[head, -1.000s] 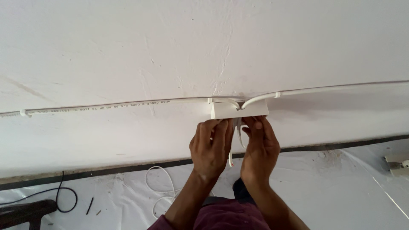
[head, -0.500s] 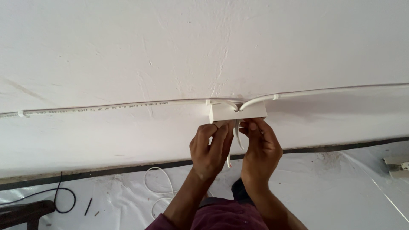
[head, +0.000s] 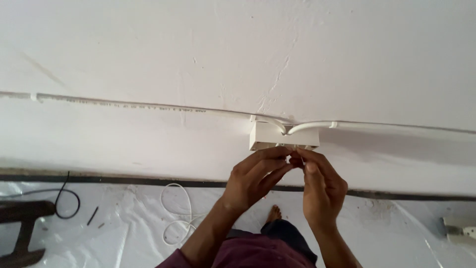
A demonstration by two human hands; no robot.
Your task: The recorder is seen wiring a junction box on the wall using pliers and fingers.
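Observation:
A white surface-mounted junction box point(head: 271, 136) sits on the white wall, with a white cable point(head: 124, 105) running in from the left and another white cable point(head: 396, 126) from the right. Both my hands are raised just under the box. My left hand point(head: 254, 179) and my right hand point(head: 323, 187) meet fingertip to fingertip, pinching short white wire ends point(head: 292, 149) that come out of the bottom of the box. How many wires there are is hidden by my fingers.
A black strip point(head: 148, 181) runs along the base of the wall. Below it, white plastic sheeting point(head: 124, 233) covers the floor, with a loose coil of white cable point(head: 174, 214), a black cable point(head: 67, 197), a dark stool point(head: 20, 228) and a white fitting point(head: 458, 229). My bare foot point(head: 272, 214) shows.
My hands have dropped slightly from the face of the box to its lower edge and drawn together at the fingertips. The white wire that hung between them no longer shows.

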